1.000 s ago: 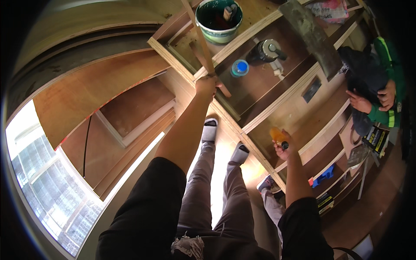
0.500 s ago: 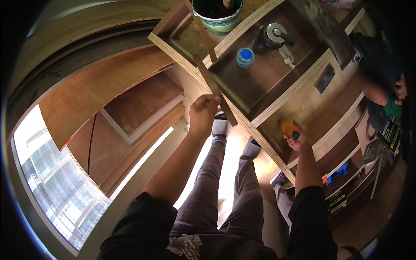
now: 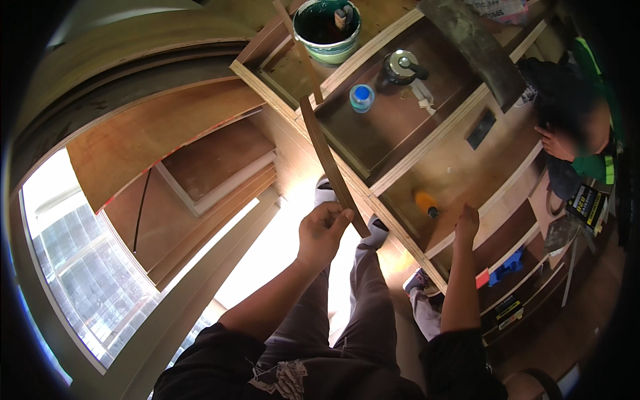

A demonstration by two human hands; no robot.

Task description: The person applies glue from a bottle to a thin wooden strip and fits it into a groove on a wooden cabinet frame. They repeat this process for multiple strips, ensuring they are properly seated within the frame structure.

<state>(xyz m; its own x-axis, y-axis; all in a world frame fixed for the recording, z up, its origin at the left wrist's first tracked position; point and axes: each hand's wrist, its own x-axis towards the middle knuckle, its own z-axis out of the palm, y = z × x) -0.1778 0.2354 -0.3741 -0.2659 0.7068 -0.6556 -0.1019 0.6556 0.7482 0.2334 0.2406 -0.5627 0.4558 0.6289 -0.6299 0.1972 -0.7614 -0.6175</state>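
Observation:
My left hand (image 3: 325,232) pinches the lower part of a thin dark brown strip (image 3: 325,150). The strip bows slightly and slants along the front edge of a plywood cabinet frame (image 3: 400,175). My right hand (image 3: 468,221) is over the frame's nearer compartment, seen side-on with its fingers partly hidden. It appears loosely open and holds nothing visible. To its left, an orange object with a black end (image 3: 426,203), its exact kind unclear, lies inside that compartment, apart from the hand.
A blue-capped bottle (image 3: 361,98) and a metal-lidded container (image 3: 402,67) stand in the middle compartment. Behind is a bucket (image 3: 327,52) with a brush. Another brown strip (image 3: 303,53) crosses the far compartment. A co-worker's hand (image 3: 559,142) is at right. A window (image 3: 80,260) is at left.
My left hand has moved nearer and right, drawing the strip along the frame's edge. My right hand has let go of the orange object, which now lies in the compartment.

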